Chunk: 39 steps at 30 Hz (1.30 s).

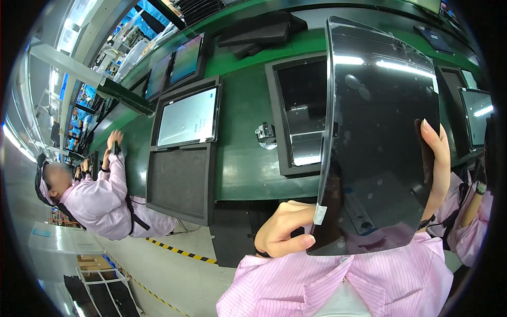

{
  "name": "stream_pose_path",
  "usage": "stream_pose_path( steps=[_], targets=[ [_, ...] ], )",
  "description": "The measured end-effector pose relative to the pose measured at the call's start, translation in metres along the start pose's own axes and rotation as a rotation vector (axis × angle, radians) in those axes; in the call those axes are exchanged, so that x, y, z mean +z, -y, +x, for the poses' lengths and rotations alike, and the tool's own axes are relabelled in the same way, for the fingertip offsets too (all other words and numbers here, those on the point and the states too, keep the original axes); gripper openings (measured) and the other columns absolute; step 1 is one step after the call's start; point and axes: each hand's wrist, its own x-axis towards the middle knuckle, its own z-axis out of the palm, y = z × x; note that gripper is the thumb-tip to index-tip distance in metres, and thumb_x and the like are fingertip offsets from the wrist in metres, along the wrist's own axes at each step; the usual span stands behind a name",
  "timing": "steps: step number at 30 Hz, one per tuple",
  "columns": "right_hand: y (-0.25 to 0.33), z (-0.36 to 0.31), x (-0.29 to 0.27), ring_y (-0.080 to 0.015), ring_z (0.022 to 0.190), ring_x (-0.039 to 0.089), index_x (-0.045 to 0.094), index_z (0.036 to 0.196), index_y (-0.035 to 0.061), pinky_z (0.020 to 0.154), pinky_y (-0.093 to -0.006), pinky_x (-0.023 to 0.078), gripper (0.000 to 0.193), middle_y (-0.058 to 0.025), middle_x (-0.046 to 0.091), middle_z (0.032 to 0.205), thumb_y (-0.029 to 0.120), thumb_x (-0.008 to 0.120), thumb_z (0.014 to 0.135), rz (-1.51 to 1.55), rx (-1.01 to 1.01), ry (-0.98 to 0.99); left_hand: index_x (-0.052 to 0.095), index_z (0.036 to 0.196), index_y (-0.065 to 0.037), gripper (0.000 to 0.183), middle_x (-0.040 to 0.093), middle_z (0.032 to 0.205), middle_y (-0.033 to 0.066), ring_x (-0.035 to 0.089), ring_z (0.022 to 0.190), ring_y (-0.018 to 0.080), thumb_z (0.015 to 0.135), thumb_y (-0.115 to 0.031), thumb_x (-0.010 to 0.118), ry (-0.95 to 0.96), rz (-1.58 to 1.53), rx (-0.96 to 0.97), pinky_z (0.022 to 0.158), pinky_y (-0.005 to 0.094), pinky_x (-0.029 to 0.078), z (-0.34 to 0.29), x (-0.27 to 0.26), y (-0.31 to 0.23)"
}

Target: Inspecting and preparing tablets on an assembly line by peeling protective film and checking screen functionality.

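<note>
Screen panel (380,132), dark: raised above the near side of the green workbench (243,116), in front of the wearer's chest. Left hand (285,227): closed at the panel's lower left corner, thumb and bent fingers pinching the edge. Right hand (435,158): closed on the right edge, thumb flat on the face, remaining fingers behind.

Surroundings: left of the panel, a foam tray (283,134) bearing a black screen; beside it, a small dispenser-like device (265,134); farther left, a lit tablet (187,117) in a frame, a bare foam insert (178,182) adjoining on the near side. Black foam blocks (261,31), piled toward the far edge. One co-worker (100,203) at left, another (467,232) at right, partly cut off.

Obscured: the raised panel covers the foam tray's right part and much of the bench; fingers behind it unseen; device's exact kind unclear.

Materials: panel glossy, smudged, reflecting ceiling lights, corners rounded, a pale tab (320,214) at lower left; foam matt and square-cut; wearer's jacket (274,285) pink, finely striped.
</note>
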Motion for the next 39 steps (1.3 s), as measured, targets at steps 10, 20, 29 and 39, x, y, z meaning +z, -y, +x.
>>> stream_pose_path(
  steps=[10, 20, 29, 39],
  targets=[
    [-0.002, 0.003, 0.000, -0.0076, 0.085, 0.057, 0.061, 0.109, 0.0017, 0.077, -0.0206, 0.042, 0.027, -0.0010, 0.061, 0.099, 0.019, 0.061, 0.088, 0.113, 0.128, 0.059, 0.054, 0.098, 0.010, 0.039, 0.053, 0.072, 0.0132, 0.053, 0.059, 0.0263, 0.079, -0.024, 0.060, -0.133, -0.038, -0.062, 0.059, 0.0303, 0.043, 0.027, 0.007, -0.008],
    [-0.039, 0.031, -0.016, -0.0117, 0.112, 0.055, 0.058, 0.118, -0.0049, 0.100, -0.0227, 0.037, 0.034, -0.0057, 0.060, 0.119, 0.020, 0.055, 0.095, 0.178, 0.016, -0.049, 0.034, 0.138, 0.003, 0.071, 0.045, 0.127, 0.0152, 0.049, 0.107, 0.0203, 0.085, -0.035, 0.062, -0.152, -0.395, -0.056, 0.087, 0.0311, 0.041, 0.051, 0.009, -0.021],
    [-0.065, 0.058, -0.006, -0.0132, 0.121, 0.050, 0.053, 0.125, -0.0045, 0.106, -0.0226, 0.033, 0.043, -0.0096, 0.054, 0.128, 0.020, 0.062, 0.091, 0.330, 0.194, 0.049, 0.042, 0.130, 0.009, 0.053, 0.051, 0.125, 0.0169, 0.054, 0.108, 0.0177, 0.089, -0.024, 0.051, -0.211, -0.568, -0.138, 0.087, 0.0275, 0.042, 0.032, 0.025, -0.018],
    [-0.073, 0.066, -0.017, -0.0114, 0.122, 0.049, 0.054, 0.124, -0.0026, 0.106, -0.0214, 0.031, 0.043, -0.0073, 0.055, 0.127, 0.024, 0.062, 0.091, 0.293, 0.145, 0.030, 0.050, 0.127, 0.001, 0.043, 0.049, 0.128, 0.0077, 0.052, 0.094, 0.0058, 0.087, -0.011, 0.054, -0.265, -0.753, -0.253, 0.068, 0.0170, 0.038, 0.031, 0.026, -0.009]
  ],
)
